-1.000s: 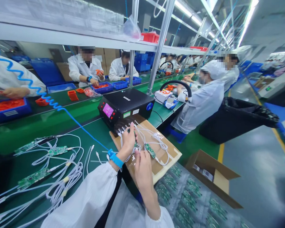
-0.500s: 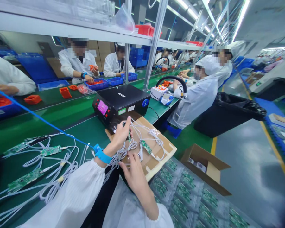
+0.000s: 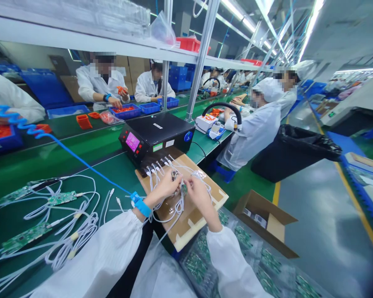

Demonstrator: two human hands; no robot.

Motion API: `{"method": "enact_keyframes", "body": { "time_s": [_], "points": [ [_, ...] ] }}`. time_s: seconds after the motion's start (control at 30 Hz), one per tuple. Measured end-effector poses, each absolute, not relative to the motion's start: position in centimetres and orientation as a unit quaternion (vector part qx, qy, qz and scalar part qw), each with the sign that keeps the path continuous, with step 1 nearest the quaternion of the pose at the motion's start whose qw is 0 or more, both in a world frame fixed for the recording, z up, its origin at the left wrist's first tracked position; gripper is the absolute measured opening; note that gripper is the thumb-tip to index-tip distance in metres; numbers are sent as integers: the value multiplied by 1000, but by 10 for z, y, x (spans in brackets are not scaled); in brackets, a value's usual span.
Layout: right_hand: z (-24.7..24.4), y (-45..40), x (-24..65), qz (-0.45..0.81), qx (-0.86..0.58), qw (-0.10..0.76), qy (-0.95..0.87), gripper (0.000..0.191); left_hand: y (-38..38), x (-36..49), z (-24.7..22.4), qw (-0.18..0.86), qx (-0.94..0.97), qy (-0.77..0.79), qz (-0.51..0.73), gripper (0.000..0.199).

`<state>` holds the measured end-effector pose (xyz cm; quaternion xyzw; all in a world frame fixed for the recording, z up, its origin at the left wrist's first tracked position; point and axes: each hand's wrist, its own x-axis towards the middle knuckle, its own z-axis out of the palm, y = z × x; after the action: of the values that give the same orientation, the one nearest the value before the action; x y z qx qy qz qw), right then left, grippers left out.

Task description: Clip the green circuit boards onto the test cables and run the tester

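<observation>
Board [image 3: 174,175]: above cardboard [image 3: 194,207]; long axis unclear, partly covered by fingers
Left grip [image 3: 167,186]: clamped on board; nearer
Right grip [image 3: 199,193]: fingertips drawn together, just right of board; contact unclear

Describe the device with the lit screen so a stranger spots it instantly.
On the green bench, find the cardboard. At its far end sits the device, a flat black box. Unlike the blue bins beyond it, it has a lit pink screen.
</observation>
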<state>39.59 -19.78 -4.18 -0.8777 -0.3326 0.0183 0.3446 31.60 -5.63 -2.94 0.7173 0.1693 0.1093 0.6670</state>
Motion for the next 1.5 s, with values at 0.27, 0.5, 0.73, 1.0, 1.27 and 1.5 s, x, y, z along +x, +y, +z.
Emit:
{"method": "enact_keyframes", "body": {
  "time_s": [0.27,0.5,0.73,1.0,1.27,1.5],
  "points": [
    [-39,-208,427,165,-747,601,-233,59,-78,337,-43,624,749,160,157,38],
    [-24,-212,427,254,-682,650,-218,63,-108,348,-31,663,717,135,165,39],
    [-19,-215,428,286,-678,645,-206,62,-110,352,-35,670,704,140,192,38],
    [-16,-216,425,307,-653,668,-181,53,-107,352,-40,658,711,142,204,38],
    [-16,-221,429,330,-619,684,-201,46,-110,345,-25,645,724,147,195,32],
    [-24,-227,434,331,-584,713,-203,39,-107,350,-36,670,697,154,202,34]
  ]
}}
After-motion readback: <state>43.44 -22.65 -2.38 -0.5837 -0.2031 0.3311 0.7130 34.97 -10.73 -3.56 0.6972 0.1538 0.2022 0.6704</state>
